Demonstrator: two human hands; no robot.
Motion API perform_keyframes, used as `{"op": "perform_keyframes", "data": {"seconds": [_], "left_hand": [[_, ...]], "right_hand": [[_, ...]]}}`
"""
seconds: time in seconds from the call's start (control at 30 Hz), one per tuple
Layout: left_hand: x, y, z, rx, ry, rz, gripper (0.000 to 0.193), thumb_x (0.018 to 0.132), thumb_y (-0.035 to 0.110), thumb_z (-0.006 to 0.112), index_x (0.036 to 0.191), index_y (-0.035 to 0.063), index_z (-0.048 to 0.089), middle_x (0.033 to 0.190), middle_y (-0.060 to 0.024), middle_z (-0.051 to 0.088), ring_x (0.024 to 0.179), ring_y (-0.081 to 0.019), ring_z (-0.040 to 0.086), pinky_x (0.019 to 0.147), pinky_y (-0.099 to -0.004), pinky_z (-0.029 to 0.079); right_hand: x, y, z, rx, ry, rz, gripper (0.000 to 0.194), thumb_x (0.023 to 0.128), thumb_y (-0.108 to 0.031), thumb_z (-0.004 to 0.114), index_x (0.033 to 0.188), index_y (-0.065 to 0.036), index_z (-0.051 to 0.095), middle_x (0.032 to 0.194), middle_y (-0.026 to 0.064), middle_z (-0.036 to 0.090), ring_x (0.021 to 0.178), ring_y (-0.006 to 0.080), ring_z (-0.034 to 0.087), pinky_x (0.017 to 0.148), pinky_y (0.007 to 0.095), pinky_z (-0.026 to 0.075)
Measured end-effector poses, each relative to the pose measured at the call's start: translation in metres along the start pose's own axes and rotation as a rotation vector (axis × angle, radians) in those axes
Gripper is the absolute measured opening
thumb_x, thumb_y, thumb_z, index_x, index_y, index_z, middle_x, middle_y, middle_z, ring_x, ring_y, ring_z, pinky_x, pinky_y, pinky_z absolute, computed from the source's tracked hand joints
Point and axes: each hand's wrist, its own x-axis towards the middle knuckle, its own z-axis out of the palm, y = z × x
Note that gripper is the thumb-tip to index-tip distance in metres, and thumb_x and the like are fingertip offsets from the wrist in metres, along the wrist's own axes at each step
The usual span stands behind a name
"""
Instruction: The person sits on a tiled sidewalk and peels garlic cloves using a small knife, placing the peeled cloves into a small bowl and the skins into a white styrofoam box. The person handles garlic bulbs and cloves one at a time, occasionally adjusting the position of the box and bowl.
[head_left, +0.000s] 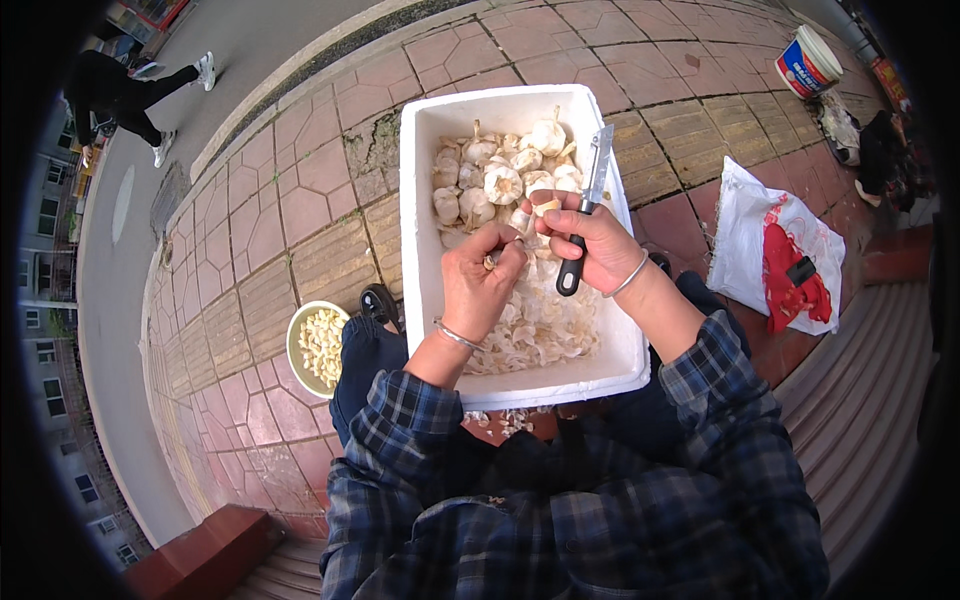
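A white foam box (525, 394) rests before me, with whole garlic bulbs (502, 184) at its far end and loose papery skins (547, 330) nearer me. Over it, my right hand (600, 240) holds a garlic clove (546, 207) between thumb and fingers. The same hand keeps a small knife (571, 262) with a black handle, its blade pointing away from me. My left hand (484, 274) is pinched close beside it, with a small garlic piece (490, 262) at its curled fingers; what its fingertips grip is too small to tell.
A pale bowl (291, 352) of peeled garlic cloves stands on the paving at left. At right lie a white woven sack (739, 247) and a red cloth (780, 289). Farther off is a white bucket (810, 64). A person (127, 94) walks on the road at upper left.
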Motion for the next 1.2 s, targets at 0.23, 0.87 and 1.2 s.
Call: {"op": "perform_keyframes", "data": {"seconds": [0.23, 0.87, 1.2], "left_hand": [[-0.003, 0.004, -0.008, -0.005, -0.006, 0.017, 0.011, 0.084, 0.009, 0.054, 0.082, -0.0003, 0.059, 0.066, -0.001, 0.06, 0.06, -0.0042, 0.051, 0.051, -0.02, 0.041], [-0.001, 0.007, -0.002, 0.109, -0.233, -0.17, 0.017, 0.084, 0.018, 0.063, 0.082, 0.0017, 0.063, 0.063, -0.006, 0.062, 0.052, -0.0154, 0.056, 0.053, -0.028, 0.045], [0.004, 0.009, -0.003, -0.352, -0.066, -0.247, 0.015, 0.081, 0.009, 0.069, 0.091, -0.0009, 0.066, 0.074, -0.0011, 0.061, 0.06, -0.0031, 0.05, 0.052, -0.0173, 0.039]], "right_hand": [[0.003, -0.007, -0.009, 0.014, 0.075, -0.101, 0.031, 0.087, -0.015, 0.061, 0.113, 0.0, 0.055, 0.1, 0.0066, 0.061, 0.071, 0.0072, 0.052, 0.047, 0.0164, 0.036], [-0.009, -0.018, 0.007, -0.511, 0.13, -0.191, 0.037, 0.081, -0.008, 0.066, 0.113, 0.005, 0.052, 0.091, 0.0119, 0.064, 0.067, 0.0083, 0.059, 0.045, 0.0153, 0.039], [-0.008, 0.002, 0.005, -0.901, 0.105, -0.338, 0.022, 0.07, -0.003, 0.073, 0.09, -0.004, 0.067, 0.074, -0.001, 0.061, 0.069, 0.0067, 0.054, 0.063, 0.0228, 0.044]]}}
